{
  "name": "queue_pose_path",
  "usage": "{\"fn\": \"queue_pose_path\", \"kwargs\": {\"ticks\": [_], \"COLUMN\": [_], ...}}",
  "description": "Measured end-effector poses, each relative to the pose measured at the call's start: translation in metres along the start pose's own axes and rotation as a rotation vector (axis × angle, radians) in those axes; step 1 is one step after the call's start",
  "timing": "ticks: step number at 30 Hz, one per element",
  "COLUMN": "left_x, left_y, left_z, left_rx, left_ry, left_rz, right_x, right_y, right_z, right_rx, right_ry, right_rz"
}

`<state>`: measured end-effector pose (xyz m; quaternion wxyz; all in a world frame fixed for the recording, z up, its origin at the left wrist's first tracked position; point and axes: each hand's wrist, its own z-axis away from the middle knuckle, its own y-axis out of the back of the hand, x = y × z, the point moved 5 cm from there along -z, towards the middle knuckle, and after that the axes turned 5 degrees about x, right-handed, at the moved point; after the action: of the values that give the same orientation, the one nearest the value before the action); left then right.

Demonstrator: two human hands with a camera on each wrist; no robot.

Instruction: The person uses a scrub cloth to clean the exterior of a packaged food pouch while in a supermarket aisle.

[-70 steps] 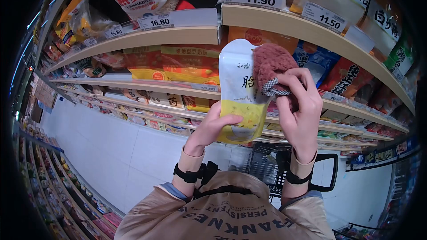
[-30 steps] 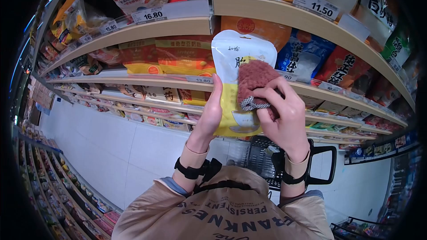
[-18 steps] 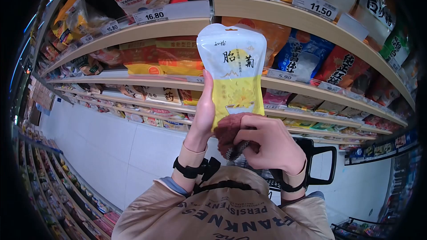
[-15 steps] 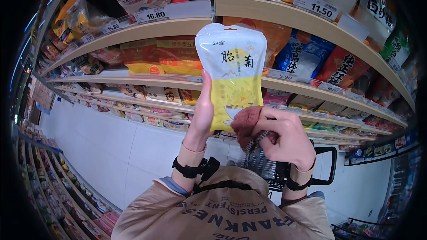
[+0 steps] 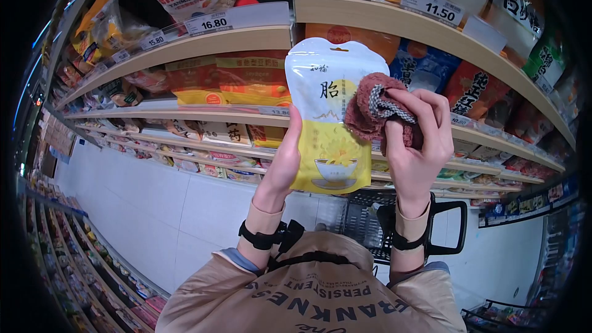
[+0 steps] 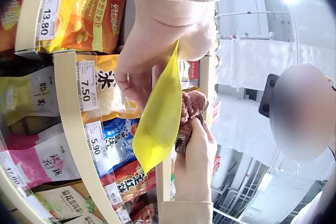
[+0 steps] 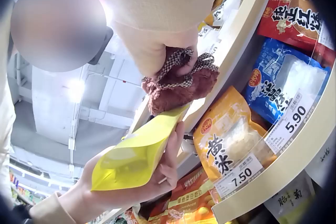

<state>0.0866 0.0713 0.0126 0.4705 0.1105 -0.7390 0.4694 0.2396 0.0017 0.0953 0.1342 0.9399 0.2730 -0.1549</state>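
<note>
My left hand (image 5: 285, 159) grips an upright stand-up pouch (image 5: 327, 142) by its left side, thumb along the edge and fingers behind. The pouch is white above and yellow below, printed with a cup of yellow flowers. Bunched in my right hand (image 5: 424, 135) is a reddish-brown plush cloth (image 5: 364, 117) with black-and-white checked trim. The cloth overlaps the pouch's right edge. From the left wrist, the pouch's yellow base (image 6: 157, 124) shows, with the cloth just beyond it. In the right wrist view, the cloth (image 7: 178, 95) lies right at the pouch's edge.
Behind the pouch run curved store shelves (image 5: 382, 20) packed with bagged foods and price tags. A blue bag (image 5: 422, 68) and a red bag (image 5: 472, 94) stand at right. Below, a black shopping basket (image 5: 364, 219) is beside the body, over a pale tiled floor (image 5: 185, 209).
The right hand has swept the cloth across the pouch's front, down to its lower edge, then back up to the right side. The left hand keeps its grip, the pouch shifting slightly.
</note>
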Motion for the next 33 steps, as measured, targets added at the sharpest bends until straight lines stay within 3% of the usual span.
{"fn": "queue_pose_path", "kwargs": {"ticks": [5,8,11,13,14,15,17,21,27,28,29,31,33], "left_x": [0.004,0.006,0.008,0.003,0.001,0.003,-0.007,-0.008,-0.007,-0.002,-0.002,-0.01,-0.007], "left_y": [0.005,0.004,0.005,0.009,0.01,0.008,0.002,0.0,0.006,0.011,0.015,0.016,0.014], "left_z": [0.0,0.0,0.001,0.0,-0.001,0.0,0.001,0.001,-0.001,-0.004,-0.005,-0.004,-0.006], "left_rx": [0.031,0.057,0.085,0.059,0.034,0.059,-0.026,-0.029,-0.012,0.09,0.119,0.097,0.138], "left_ry": [-0.05,-0.047,-0.056,-0.039,-0.024,-0.062,0.041,0.038,0.023,-0.083,-0.086,0.101,0.011], "left_rz": [0.032,0.176,0.07,0.054,0.037,-0.176,0.002,-0.12,0.07,-0.158,-0.14,0.232,0.182], "right_x": [-0.019,-0.033,-0.034,-0.027,-0.022,-0.017,-0.006,0.005,-0.018,-0.021,-0.026,-0.033,-0.032], "right_y": [-0.019,-0.028,-0.029,-0.026,-0.02,-0.013,-0.002,0.013,-0.019,-0.024,-0.026,-0.026,-0.022], "right_z": [0.016,0.036,0.042,0.033,0.023,0.015,0.001,-0.011,0.009,0.016,0.023,0.031,0.03], "right_rx": [-0.446,-0.801,-0.836,-0.771,-0.56,-0.349,-0.158,0.143,-0.382,-0.477,-0.596,-0.797,-0.83], "right_ry": [-0.027,-0.191,-0.195,-0.213,-0.145,-0.077,-0.025,0.067,0.025,0.013,-0.032,-0.101,-0.119], "right_rz": [-0.237,-0.48,-0.491,-0.449,-0.326,-0.203,-0.086,0.073,-0.146,-0.209,-0.314,-0.43,-0.459]}}
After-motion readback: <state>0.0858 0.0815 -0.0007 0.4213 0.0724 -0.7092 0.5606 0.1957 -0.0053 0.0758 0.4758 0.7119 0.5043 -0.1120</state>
